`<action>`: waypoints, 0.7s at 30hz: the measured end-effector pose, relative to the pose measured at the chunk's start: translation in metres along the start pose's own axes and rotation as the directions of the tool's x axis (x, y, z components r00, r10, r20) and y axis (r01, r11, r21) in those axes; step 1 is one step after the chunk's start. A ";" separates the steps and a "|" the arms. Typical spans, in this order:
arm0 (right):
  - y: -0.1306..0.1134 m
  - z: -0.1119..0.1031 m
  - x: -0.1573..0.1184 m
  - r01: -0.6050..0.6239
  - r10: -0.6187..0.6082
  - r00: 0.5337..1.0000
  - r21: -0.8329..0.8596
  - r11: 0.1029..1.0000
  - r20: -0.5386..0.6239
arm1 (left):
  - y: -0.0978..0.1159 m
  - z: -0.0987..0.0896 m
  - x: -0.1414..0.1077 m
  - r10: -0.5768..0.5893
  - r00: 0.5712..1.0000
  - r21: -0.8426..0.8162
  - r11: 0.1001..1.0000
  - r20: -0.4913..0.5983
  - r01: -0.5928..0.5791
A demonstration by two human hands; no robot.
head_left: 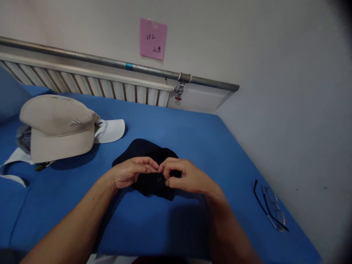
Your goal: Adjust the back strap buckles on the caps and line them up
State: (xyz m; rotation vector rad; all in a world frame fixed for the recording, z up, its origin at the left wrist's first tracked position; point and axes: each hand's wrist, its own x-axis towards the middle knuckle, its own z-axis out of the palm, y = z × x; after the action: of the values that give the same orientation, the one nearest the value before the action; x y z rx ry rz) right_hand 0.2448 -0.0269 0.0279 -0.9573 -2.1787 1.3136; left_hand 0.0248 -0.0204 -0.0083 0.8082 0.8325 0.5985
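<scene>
A dark navy cap (pixel 140 146) lies on the blue surface in front of me, its brim pointing up and to the left. Both my hands are on its near, black part, where a small shiny ring-like piece shows. With fingers bent together, my left hand (pixel 132 170) grips the cap's edge from the left. My right hand (pixel 184 174) pinches the cap from the right, thumb below and index finger curled above. The fingertips of the two hands almost meet. Part of the cap is hidden beneath them.
To the left sit a beige cap (pixel 59 123) and a white cap (pixel 112 131), with a white strap (pixel 16 157) beside them. Eyeglasses (pixel 271 207) lie near the right edge of the blue table (pixel 192 132). Behind are a radiator (pixel 93 86), a pipe (pixel 154 69) and a pink note (pixel 153 38).
</scene>
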 end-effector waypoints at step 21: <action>-0.012 0.006 -0.004 0.039 -0.040 0.999 -0.149 0.988 -0.005 | -0.004 -0.005 0.001 0.034 0.997 0.039 0.999 0.072 -0.037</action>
State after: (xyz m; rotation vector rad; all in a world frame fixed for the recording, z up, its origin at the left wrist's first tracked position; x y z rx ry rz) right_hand 0.2393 -0.0375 0.0354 -0.9668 -2.3042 1.1402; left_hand 0.0222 -0.0197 -0.0142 0.8782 0.7683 0.5821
